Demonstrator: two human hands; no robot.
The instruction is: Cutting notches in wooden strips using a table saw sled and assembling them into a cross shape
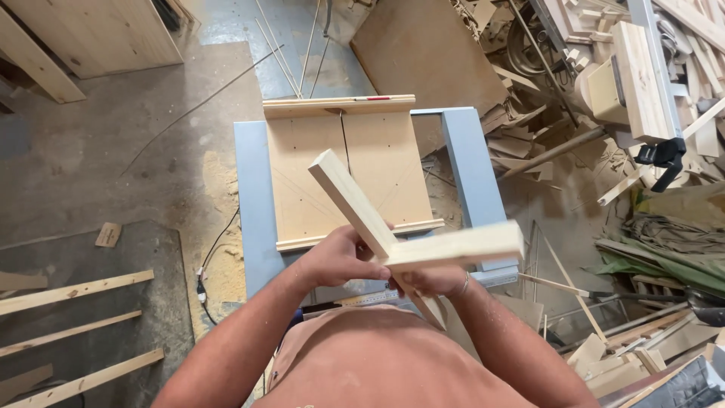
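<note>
The left hand (340, 261) was curled shut around the lower part of a long pale wooden strip (351, 200), which ran up and away from that hand at a slant, its squared top end standing over the sled beyond. The right hand (434, 281) sat just beside the left, close to the chest, fingers closed on the near end of a second wooden strip (461, 245); this piece reached outward from the right hand and looked slightly blurred. The two strips met just above the hands and touched there, forming a wide V, and the long strip's lower end showed again below the right hand, poking down toward the body. A ring (466, 283) showed on a finger of the right hand. Just beyond both hands lay a plywood cutting sled (377, 162) with a thin slot down its middle and wooden fences at its near and far edges, resting on the blue-grey bench (253, 204) of a saw. Well off beyond the right hand, a heap of wood offcuts (529, 136) covered the floor. Away from the left hand, several long battens (75, 291) lay side by side, with sawdust (219, 189) scattered by the bench edge.
</note>
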